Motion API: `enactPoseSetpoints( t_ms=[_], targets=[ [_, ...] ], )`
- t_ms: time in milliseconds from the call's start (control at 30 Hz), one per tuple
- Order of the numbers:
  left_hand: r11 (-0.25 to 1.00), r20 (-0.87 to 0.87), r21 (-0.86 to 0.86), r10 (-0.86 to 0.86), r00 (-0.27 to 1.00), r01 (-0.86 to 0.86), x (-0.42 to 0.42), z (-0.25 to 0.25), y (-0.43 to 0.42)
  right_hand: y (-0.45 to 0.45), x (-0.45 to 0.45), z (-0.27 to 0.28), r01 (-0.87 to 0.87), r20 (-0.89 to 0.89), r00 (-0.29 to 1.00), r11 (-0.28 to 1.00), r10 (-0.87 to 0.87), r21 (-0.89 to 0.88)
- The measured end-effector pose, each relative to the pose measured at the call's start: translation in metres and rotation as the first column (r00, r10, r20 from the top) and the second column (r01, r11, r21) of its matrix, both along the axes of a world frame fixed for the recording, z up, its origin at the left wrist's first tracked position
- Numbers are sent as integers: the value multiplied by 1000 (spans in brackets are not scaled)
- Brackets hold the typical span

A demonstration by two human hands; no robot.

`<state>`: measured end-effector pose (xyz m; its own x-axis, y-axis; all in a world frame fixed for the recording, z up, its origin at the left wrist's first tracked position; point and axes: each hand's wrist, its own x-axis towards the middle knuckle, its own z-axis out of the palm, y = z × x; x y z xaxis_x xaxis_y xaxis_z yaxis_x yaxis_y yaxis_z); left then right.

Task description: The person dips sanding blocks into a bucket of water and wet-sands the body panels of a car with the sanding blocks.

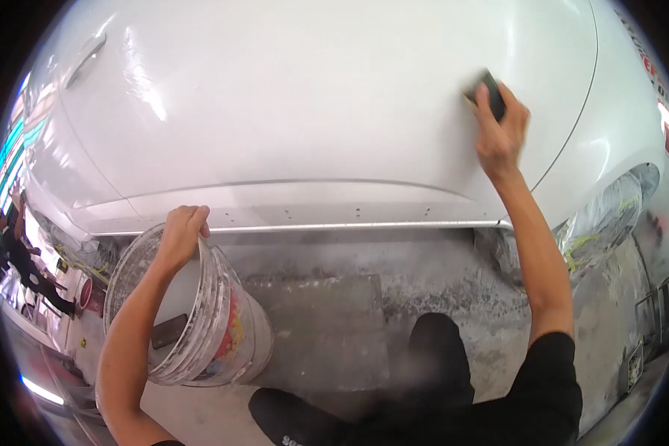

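Observation:
My right hand is closed round a dark sanding block, which lies against the white car door panel at the upper right. My left hand has its fingers hooked over the rim of a dusty white bucket at the lower left. The bucket leans towards me below the car's sill. Inside it is whitish water, and a brown block rests near its wall.
Plastic sheeting covers the wheel at the right and another at the left. A person in dark clothes is at the far left, near a red bucket. My knees are below, over the stained floor.

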<state>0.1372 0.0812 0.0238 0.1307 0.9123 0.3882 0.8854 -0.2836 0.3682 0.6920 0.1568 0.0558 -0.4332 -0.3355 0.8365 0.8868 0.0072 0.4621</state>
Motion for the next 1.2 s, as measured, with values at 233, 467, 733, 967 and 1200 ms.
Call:
enactPoseSetpoints(
  t_ms=[233, 467, 733, 967, 1200],
  targets=[
    [998, -8, -50, -40, 999, 39, -22, 0, 7, 46, -319, 77, -186, 273, 924, 937, 269, -296],
    [999, -48, -15, -40, 998, 39, -4, 0, 1, 1, 7, 19, -87, 21, 996, 989, 90, -121],
    [994, -198, 10, -102, 975, 106, -16, -1, 4, 54, -285, 83, -431, 216, 858, 882, 466, -189],
    [998, -101, 14, -58, 993, 60, -10, -3, 5, -22, 46, 22, 15, -60, 998, 982, -27, -188],
    [999, -126, -15, -39, 991, 37, -16, -3, 5, 53, -258, 81, -402, 72, 907, 905, 414, -135]
  ],
)
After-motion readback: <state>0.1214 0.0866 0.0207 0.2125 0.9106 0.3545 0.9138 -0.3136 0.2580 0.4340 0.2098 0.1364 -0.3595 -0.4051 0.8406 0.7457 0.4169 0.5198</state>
